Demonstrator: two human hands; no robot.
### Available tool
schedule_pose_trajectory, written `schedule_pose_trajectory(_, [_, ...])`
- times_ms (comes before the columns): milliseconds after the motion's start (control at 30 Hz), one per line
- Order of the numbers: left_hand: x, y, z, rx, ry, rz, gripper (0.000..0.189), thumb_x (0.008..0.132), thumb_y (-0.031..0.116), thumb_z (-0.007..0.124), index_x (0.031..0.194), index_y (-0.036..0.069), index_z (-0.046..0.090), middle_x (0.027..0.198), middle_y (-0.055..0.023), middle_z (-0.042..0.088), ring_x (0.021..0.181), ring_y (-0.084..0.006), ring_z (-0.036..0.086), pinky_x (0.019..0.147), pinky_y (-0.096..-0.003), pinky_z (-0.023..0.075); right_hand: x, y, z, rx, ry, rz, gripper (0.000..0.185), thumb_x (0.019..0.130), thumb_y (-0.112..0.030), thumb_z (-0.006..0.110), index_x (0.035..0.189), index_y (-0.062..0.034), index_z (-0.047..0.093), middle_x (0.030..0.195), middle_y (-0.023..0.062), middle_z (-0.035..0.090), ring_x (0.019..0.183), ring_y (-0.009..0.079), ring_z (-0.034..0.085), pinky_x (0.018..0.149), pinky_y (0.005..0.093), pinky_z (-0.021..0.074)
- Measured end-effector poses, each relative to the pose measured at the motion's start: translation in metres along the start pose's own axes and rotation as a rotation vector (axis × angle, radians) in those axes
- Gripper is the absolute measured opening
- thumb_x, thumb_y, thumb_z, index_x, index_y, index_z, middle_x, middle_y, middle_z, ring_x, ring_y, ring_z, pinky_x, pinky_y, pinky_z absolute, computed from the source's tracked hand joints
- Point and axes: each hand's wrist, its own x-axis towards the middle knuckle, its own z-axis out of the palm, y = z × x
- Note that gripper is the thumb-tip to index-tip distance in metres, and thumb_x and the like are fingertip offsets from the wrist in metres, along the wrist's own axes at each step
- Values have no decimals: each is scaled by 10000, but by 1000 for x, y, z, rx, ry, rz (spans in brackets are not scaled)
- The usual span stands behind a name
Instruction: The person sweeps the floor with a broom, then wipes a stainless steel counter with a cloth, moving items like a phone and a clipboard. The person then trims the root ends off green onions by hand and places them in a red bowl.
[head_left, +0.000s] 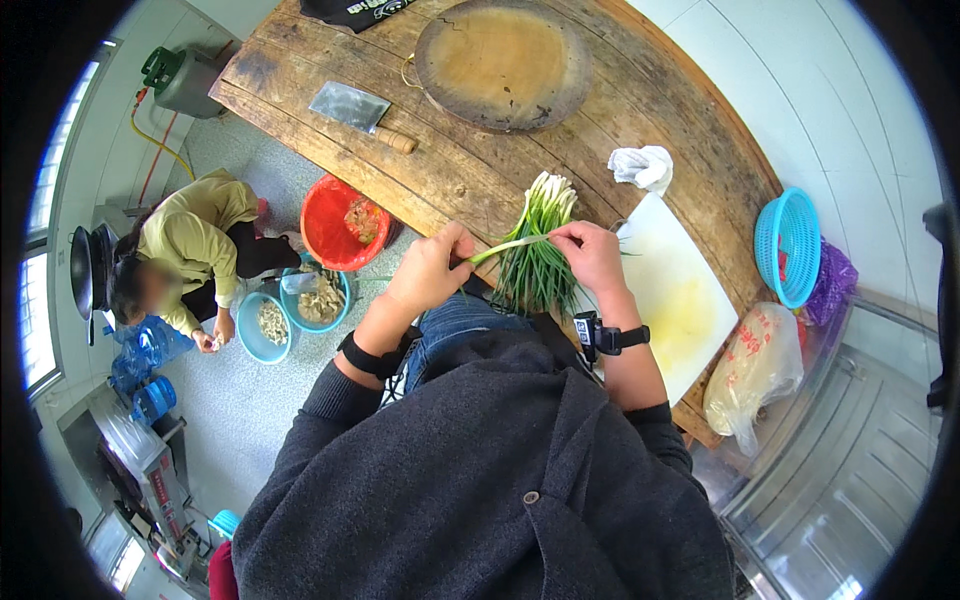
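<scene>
A single green onion (504, 247) is stretched between my two hands, above the near edge of the wooden table. My left hand (431, 266) grips its green part, with the leaves trailing below. The fingertips of my right hand (592, 251) pinch its white root end. Behind and beneath the stalk lies a bundle of green onions (532, 259), white ends pointing away from me and green tops towards my lap. A white cutting board (667, 300) with a yellowish stain rests just right of my right hand.
A cleaver (352, 109), a round chopping block (502, 67) and a white cloth (642, 168) lie on the wooden table (457, 176). A red-lined bin (319, 225) stands left, near two blue basins (262, 352). A person (191, 240) crouches there. A blue basket (787, 247) and plastic bag (750, 360) sit right.
</scene>
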Motion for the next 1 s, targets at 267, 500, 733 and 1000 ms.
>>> schedule_pose_trajectory(267, [-3,-25,-23,-13,27,-133,250,771,10,702,993,19,586,808,-69,663,739,-158,670,697,-282,535,-4,21,-18,176,311,112,162,875,-185,695,928,-32,705,870,38,680,743,146,639,676,276,501])
schedule_pose_trajectory(500, [-23,-38,-42,21,89,-152,245,785,30,692,1015,3,611,810,-85,654,706,-152,650,676,-290,527,-17,28,-37,695,229,414,120,989,-180,545,1014,-69,580,762,-26,541,629,110,525,630,242,470])
schedule_pose_trajectory(733, [-79,-10,-14,82,133,-134,173,799,40,669,947,19,581,835,-146,602,782,-281,620,701,-371,488,62,71,58,-260,-164,377,389,781,-390,738,871,-37,601,907,201,677,825,326,648,719,415,498])
schedule_pose_trajectory(1000, [-140,18,3,55,173,-295,189,838,108,659,883,37,490,849,-173,560,810,-386,581,701,-433,462,117,85,114,-430,-196,259,327,846,-327,687,993,-55,581,934,188,687,906,391,651,788,474,510])
